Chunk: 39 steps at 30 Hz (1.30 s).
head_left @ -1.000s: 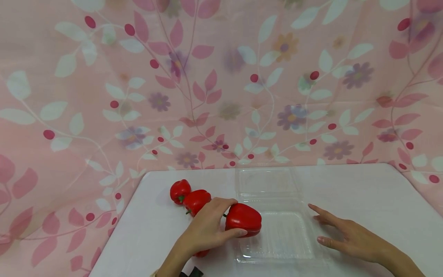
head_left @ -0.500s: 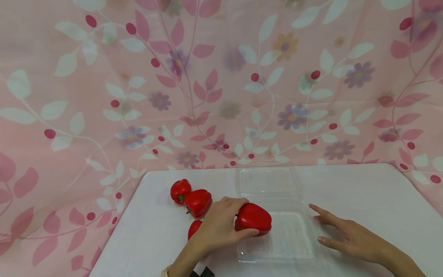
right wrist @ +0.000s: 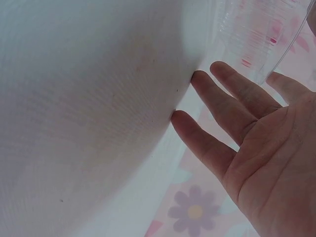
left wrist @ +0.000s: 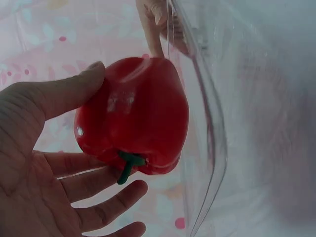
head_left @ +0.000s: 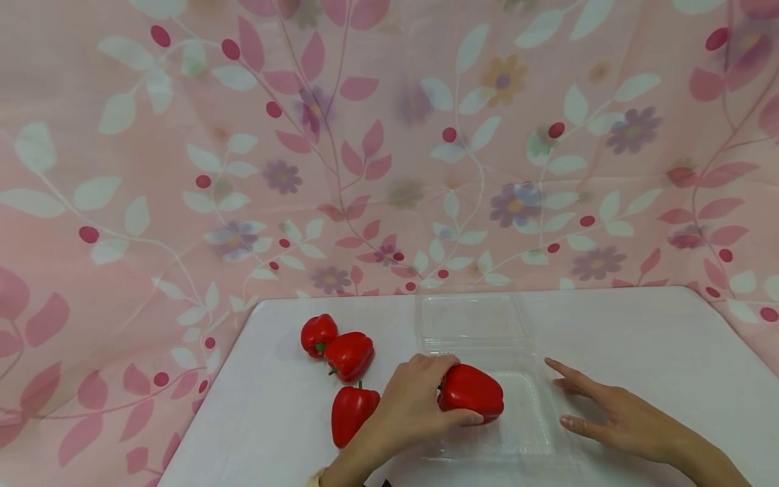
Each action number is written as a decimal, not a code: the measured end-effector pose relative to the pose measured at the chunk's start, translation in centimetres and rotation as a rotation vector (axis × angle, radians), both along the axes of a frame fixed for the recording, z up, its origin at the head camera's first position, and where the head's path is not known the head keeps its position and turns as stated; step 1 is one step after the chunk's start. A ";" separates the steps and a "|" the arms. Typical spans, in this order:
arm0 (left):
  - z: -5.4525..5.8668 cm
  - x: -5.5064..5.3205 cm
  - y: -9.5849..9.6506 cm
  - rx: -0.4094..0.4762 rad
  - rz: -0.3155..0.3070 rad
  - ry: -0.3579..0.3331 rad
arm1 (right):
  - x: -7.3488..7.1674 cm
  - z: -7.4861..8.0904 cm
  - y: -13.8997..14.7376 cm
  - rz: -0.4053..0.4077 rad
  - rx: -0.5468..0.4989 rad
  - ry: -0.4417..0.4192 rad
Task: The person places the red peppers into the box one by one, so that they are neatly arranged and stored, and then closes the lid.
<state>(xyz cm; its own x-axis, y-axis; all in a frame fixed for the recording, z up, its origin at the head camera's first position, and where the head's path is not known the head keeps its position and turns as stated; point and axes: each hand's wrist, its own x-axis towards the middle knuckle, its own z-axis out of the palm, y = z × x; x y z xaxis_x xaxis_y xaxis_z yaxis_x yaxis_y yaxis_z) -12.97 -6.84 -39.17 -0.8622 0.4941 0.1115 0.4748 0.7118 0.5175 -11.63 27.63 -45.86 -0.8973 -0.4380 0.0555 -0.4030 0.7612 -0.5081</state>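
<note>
My left hand [head_left: 414, 399] grips a red bell pepper [head_left: 471, 392] between thumb and fingers, over the base of a clear plastic clamshell container [head_left: 526, 412]. In the left wrist view the pepper's green stem [left wrist: 131, 160] points toward the palm, and the container's clear wall [left wrist: 212, 128] runs close beside the pepper. The container's lid [head_left: 471, 318] lies folded back behind its base. Just right of the container, my right hand [head_left: 627, 416] has its fingers spread and holds nothing. In the right wrist view, fingertips [right wrist: 183, 118] meet the white tabletop.
Left of the container, three more red bell peppers lie on the white table [head_left: 639, 338]: a rear one [head_left: 318, 335], a middle one [head_left: 351, 355] and a front one [head_left: 353, 412], partly behind my left forearm. A pink floral cloth [head_left: 389, 149] hangs behind the table.
My left hand has carried its pepper to the right, farther over the container's base. The front pepper on the table has come into view from behind that hand. My right hand has barely moved.
</note>
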 end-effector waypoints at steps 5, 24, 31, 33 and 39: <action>-0.5 0.4 1.2 -0.016 0.029 -0.010 | -0.1 0.0 0.0 0.005 -0.034 -0.032; -2.6 1.6 5.0 -0.117 0.068 -0.076 | -0.2 -0.1 -0.1 0.002 -0.057 -0.071; -2.7 1.8 5.9 -0.099 0.079 -0.116 | -0.2 -0.2 -0.1 0.002 -0.057 -0.068; -2.8 1.8 6.1 -0.108 0.079 -0.114 | -0.2 -0.2 -0.1 0.004 -0.073 -0.086; -3.4 2.1 6.8 -0.151 0.085 -0.103 | -0.2 -0.2 0.0 -0.001 -0.064 -0.084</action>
